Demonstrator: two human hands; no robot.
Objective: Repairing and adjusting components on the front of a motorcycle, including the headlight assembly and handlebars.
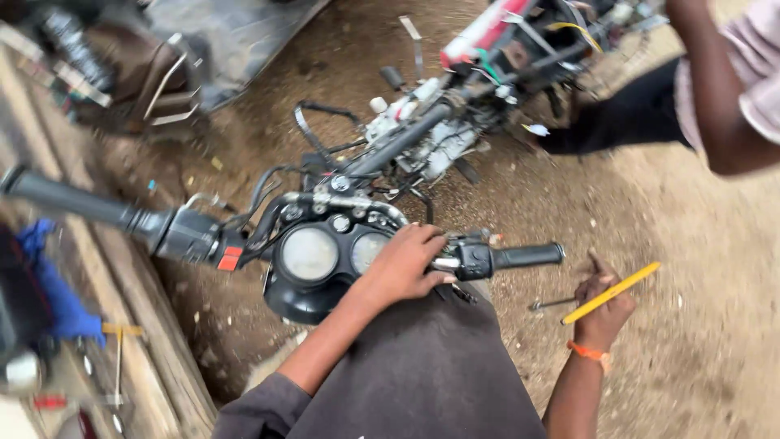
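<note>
Left hand [404,264] laid open over the handlebar [357,213] beside the gauges [329,252], right hand [603,305] clenched around a yellow screwdriver [611,293], held off past the right grip [528,256], stripped frame [439,130] beyond both hands, dirt ground [691,268] below.

One motorcycle [390,162], two gauges [309,254], two hands [404,264]

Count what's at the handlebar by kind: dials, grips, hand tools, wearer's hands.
Round dials: 2
Handlebar grips: 2
Hand tools: 2, yellow-handled tool, wrench on ground
Hands: 2, left hand, right hand
Total: 8
</note>
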